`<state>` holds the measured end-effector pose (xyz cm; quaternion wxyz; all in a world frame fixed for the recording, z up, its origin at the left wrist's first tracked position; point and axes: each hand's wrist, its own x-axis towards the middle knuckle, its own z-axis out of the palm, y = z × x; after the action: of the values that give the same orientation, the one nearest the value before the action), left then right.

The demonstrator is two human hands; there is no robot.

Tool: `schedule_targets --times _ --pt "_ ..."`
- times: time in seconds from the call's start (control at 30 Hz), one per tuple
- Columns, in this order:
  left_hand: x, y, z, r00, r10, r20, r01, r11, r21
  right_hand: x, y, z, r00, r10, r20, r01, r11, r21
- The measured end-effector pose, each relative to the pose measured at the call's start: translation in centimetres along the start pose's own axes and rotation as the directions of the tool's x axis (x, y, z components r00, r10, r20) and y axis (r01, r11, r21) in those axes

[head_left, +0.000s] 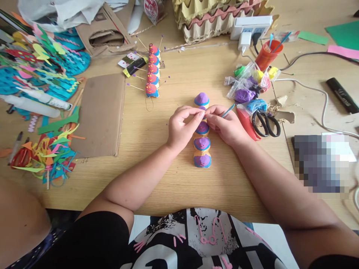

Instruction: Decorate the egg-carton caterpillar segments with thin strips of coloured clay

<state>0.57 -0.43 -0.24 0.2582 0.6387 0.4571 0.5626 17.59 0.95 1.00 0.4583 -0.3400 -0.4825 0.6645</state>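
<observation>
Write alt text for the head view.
Left hand and right hand meet above a bumpy purple-and-blue strip, the right holding a thin blue stick. Behind, leftward on the table, is a similar red-and-blue strip; scissors lie to the right.

The bumpy strip [202, 129] lies lengthwise on the tabletop [134, 123], running from 12 to 6 o'clock, its purple caps edged with blue and yellow-orange showing between them. Small reddish marks sit on the caps nearest 6 o'clock (the second from 12 is mostly hidden). A slim blue stick [229, 110], held in the right hand [226, 125], slants toward 2 o'clock.
</observation>
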Motion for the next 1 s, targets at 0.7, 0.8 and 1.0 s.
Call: schedule_targets --times 0.7,0.8,1.0 --pt "0.05 -0.48 -0.11 0.992 0.116 0.044 -0.118 0.992 0.047 -0.08 -0.17 -0.12 0.999 0.033 0.027 -0.034 0.999 0.040" --pt "0.07 -0.37 -0.15 0.993 0.105 0.053 -0.108 0.992 0.069 -0.06 -0.19 -0.12 0.999 0.029 0.029 -0.030 0.999 0.038" --pt "-0.01 -0.37 -0.19 0.996 0.067 0.056 -0.070 0.996 0.059 -0.07 -0.11 -0.15 0.999 0.030 0.028 -0.031 0.998 0.045"
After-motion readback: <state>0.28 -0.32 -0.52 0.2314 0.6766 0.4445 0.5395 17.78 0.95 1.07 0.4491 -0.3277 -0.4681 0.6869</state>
